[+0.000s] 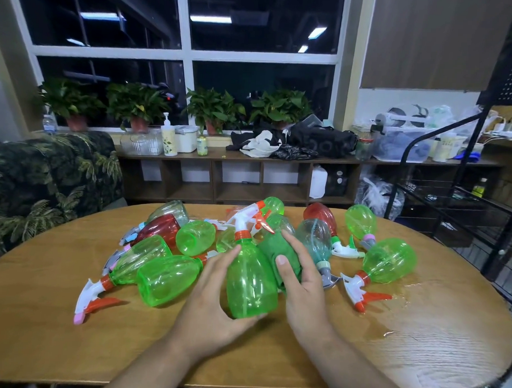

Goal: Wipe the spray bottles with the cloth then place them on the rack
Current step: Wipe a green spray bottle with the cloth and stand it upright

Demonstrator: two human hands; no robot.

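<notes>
Head view, one entry: oval wooden counter; near centre, one green spray bottle with orange collar and white trigger head, roughly upright; left hand curled round its lower body from the left, gripping it; right hand gripping a green cloth pressed to the bottle's right side, thumb over the cloth; behind and to both sides, a loose pile of bottles lying down, including a green one near left, a red one far left, a clear one just right of the cloth, a green one right; black wire rack standing off the counter's right edge; potted plants on the far windowsill
</notes>
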